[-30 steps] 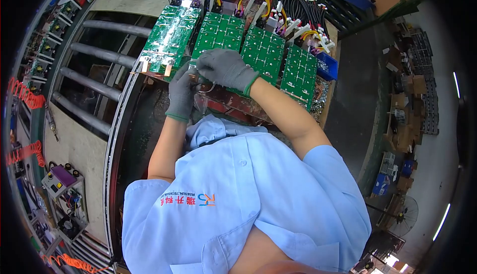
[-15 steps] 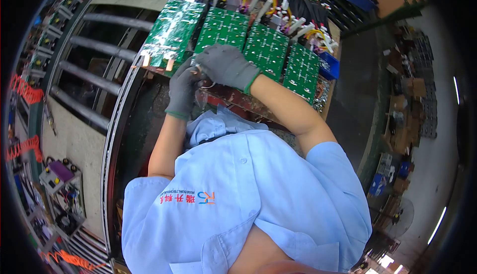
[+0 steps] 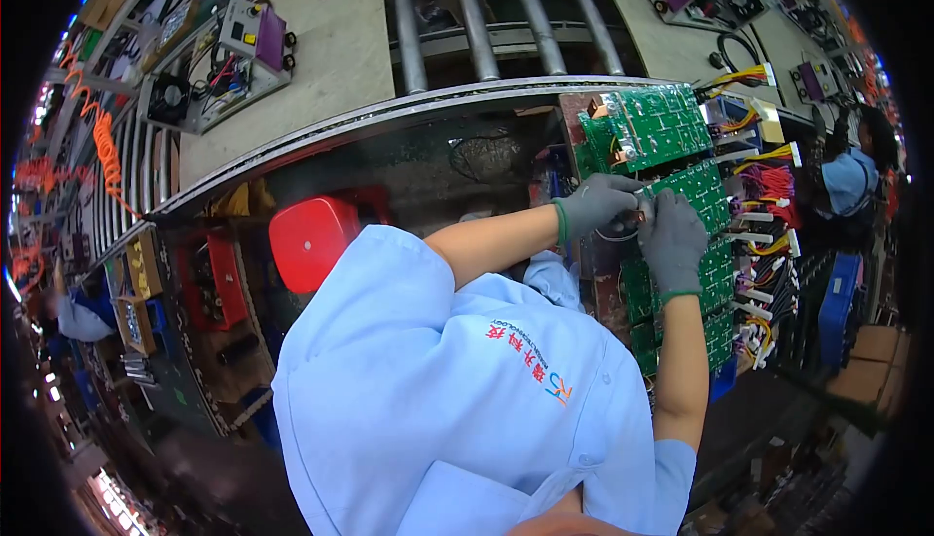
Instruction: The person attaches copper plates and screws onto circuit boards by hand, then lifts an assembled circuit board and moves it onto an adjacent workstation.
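My left hand [image 3: 598,207], in a grey glove, has its fingers closed at the near edge of the second green circuit board [image 3: 689,191]. Across from it, my right hand [image 3: 674,244], also gloved, bends over the same board with its fingers pinched. The fingertips of both hands meet around a small part with a coppery glint, too hidden to name. A thin pale wire loop hangs just below them. Beside this board lies another green board [image 3: 671,125] with copper tabs at its near end. More green boards [image 3: 705,337] line up on the other side.
White connectors with yellow, red and black wires [image 3: 769,244] stand along the boards' far side. Metal rollers [image 3: 530,11] lie beyond the rail. A red stool [image 3: 313,242] is at the left. One person [image 3: 848,181] is at the far right, another [image 3: 83,314] at the far left.
The head view has swung left, so the boards and both hands now appear further right and turned. The red stool and other people have come into view. My hands remain together at the board.
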`<action>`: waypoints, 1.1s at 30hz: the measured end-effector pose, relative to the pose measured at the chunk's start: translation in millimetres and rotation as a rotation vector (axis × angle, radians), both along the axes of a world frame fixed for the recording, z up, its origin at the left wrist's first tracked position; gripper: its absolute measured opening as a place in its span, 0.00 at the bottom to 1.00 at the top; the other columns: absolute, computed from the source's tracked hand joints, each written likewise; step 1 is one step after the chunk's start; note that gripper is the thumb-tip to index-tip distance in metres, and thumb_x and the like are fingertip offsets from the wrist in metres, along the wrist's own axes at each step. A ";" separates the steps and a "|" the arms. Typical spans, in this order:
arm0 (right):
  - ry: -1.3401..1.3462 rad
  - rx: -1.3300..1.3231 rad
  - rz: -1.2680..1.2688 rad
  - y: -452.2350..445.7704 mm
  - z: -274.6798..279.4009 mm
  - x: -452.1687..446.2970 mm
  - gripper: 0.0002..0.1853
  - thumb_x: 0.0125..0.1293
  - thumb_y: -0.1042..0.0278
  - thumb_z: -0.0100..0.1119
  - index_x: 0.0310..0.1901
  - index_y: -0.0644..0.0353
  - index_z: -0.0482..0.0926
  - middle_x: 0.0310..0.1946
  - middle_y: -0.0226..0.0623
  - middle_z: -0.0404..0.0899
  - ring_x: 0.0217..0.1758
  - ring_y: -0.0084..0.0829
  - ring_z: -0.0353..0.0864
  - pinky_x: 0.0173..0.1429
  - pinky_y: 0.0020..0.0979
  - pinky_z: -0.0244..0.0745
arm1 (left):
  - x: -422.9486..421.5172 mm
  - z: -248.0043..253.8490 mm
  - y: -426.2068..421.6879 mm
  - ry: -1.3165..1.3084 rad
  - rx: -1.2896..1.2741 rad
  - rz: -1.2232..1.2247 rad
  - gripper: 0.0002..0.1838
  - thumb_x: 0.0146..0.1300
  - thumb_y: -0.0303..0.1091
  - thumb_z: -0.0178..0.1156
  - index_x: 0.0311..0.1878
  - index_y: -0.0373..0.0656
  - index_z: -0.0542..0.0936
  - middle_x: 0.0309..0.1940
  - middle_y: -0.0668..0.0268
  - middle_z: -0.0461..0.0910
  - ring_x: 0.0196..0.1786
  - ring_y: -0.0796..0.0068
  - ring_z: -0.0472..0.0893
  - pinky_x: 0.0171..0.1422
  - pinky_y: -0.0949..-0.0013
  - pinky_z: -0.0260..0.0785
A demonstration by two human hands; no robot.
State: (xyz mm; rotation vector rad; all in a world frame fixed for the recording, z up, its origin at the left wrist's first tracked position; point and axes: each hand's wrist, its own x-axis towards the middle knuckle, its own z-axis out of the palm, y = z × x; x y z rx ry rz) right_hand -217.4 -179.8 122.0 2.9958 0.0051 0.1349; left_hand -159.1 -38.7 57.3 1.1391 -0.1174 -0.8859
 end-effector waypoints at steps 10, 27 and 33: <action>0.013 0.127 0.025 -7.7 -4.0 -1.6 0.15 0.63 0.53 0.59 0.44 0.54 0.79 0.39 0.39 0.82 0.43 0.41 0.84 0.43 0.40 0.79 | -1.8 -10.1 -7.9 0.060 -0.098 -0.034 0.20 0.56 0.33 0.64 0.52 0.41 0.83 0.37 0.68 0.83 0.35 0.82 0.79 0.38 0.78 0.72; 0.256 0.297 -0.244 0.9 -8.6 -2.9 0.15 0.62 0.55 0.57 0.43 0.54 0.86 0.40 0.40 0.87 0.44 0.38 0.87 0.43 0.43 0.78 | 14.7 -72.6 -0.9 -0.706 -0.045 -0.182 0.23 0.57 0.14 0.50 0.56 0.38 0.79 0.52 0.60 0.79 0.49 0.67 0.81 0.51 0.69 0.72; 0.124 0.621 -0.421 -49.3 41.7 -73.0 0.27 0.71 0.42 0.41 0.36 0.57 0.83 0.32 0.45 0.83 0.38 0.45 0.84 0.46 0.49 0.76 | 1.9 -66.8 9.7 -0.149 -0.047 -0.085 0.21 0.66 0.20 0.48 0.63 0.35 0.69 0.60 0.56 0.74 0.55 0.66 0.78 0.56 0.69 0.74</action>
